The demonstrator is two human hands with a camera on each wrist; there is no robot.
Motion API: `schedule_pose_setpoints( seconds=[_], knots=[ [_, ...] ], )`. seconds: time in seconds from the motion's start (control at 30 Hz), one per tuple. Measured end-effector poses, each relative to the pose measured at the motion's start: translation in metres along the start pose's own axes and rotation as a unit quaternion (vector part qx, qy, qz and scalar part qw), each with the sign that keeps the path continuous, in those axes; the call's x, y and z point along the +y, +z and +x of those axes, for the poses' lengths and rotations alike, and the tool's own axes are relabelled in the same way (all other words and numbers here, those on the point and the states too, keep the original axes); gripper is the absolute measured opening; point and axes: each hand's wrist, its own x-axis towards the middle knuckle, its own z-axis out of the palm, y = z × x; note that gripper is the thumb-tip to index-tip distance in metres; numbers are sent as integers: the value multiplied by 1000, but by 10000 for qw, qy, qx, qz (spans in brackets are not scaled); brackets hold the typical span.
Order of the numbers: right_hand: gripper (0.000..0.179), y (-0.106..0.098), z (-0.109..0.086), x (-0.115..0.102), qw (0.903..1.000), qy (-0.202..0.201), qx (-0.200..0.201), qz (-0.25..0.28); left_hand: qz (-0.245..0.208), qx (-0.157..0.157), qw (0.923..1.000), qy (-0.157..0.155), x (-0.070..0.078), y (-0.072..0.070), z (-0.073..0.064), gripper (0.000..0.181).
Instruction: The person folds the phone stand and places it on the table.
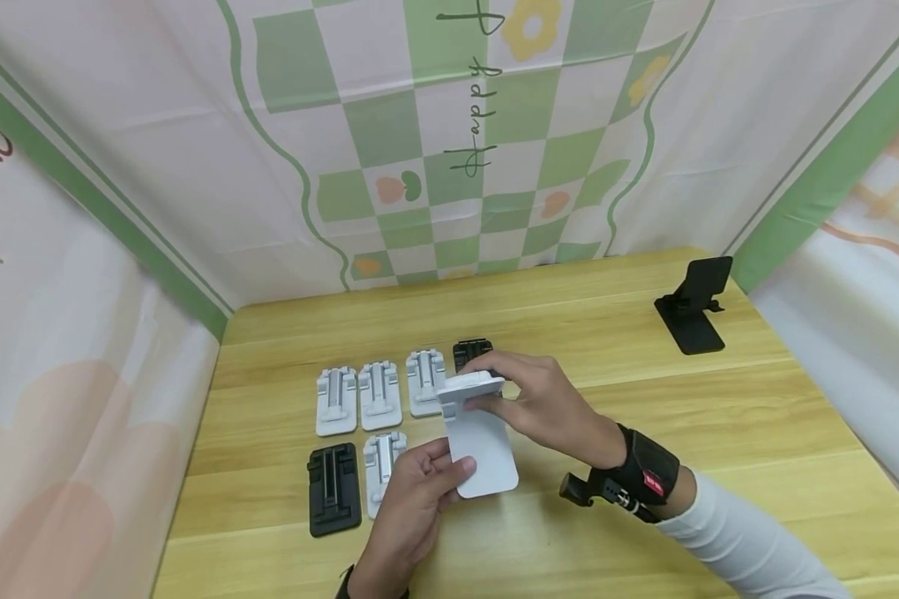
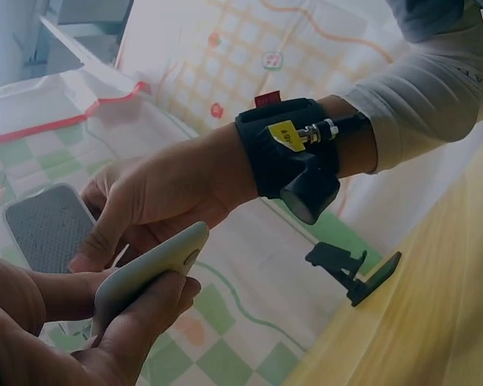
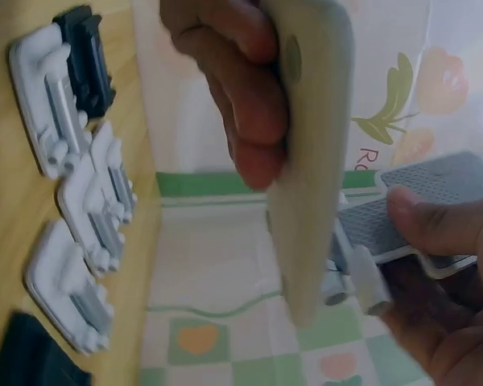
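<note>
Both hands hold a white folding phone stand [image 1: 487, 457] above the table, partly unfolded. My left hand [image 1: 419, 491] grips its flat base plate [image 3: 310, 161] near the lower edge, thumb on the face towards me. My right hand [image 1: 543, 403] pinches the hinged upper plate. In the right wrist view the right thumb [image 3: 435, 221] presses on the grey textured pad [image 3: 459, 181] of that plate, and the hinge arm shows between the two plates. From the left wrist side, the base plate [image 2: 149, 273] appears nearly edge-on in the left fingers.
Several folded white stands [image 1: 336, 401] lie in rows on the wooden table [image 1: 607, 516] at left. A folded black stand [image 1: 334, 489] is at front left; another [image 1: 472, 351] lies behind the right hand. An unfolded black stand [image 1: 692, 308] stands at back right. Patterned curtains [image 1: 270, 208] surround the table.
</note>
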Motion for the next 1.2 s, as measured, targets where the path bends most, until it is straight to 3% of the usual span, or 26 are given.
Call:
schedule_pose_setpoints(
  seconds=[0.13,0.27,0.37,0.47,0.57,0.73,0.97,1.2],
  knots=[
    [43,-6,6,-16,9948,-455,58,-906,176,174,9997,18,0,-3,3,51],
    [31,-11,14,-37,9719,-1151,122,-2051,235,444,9987,32,-2,-6,7,52],
    [21,-9,18,-47,9551,-1475,72,-2567,194,551,9983,88,-4,-6,9,52],
    [22,-4,16,-50,9477,-1650,233,-2723,175,688,9974,102,-5,-5,10,52],
    [27,2,11,-48,9478,-1724,407,-2653,149,873,9960,75,-4,-5,10,52],
    [23,14,0,-43,9389,-1968,422,-2790,-69,1044,9945,39,0,-9,9,50],
    [20,33,-16,-34,9043,-2677,843,-3216,-389,934,9947,163,6,-15,8,42],
    [19,43,-26,-26,8710,-3297,960,-3513,-452,973,9940,225,9,-18,7,40]
  ],
)
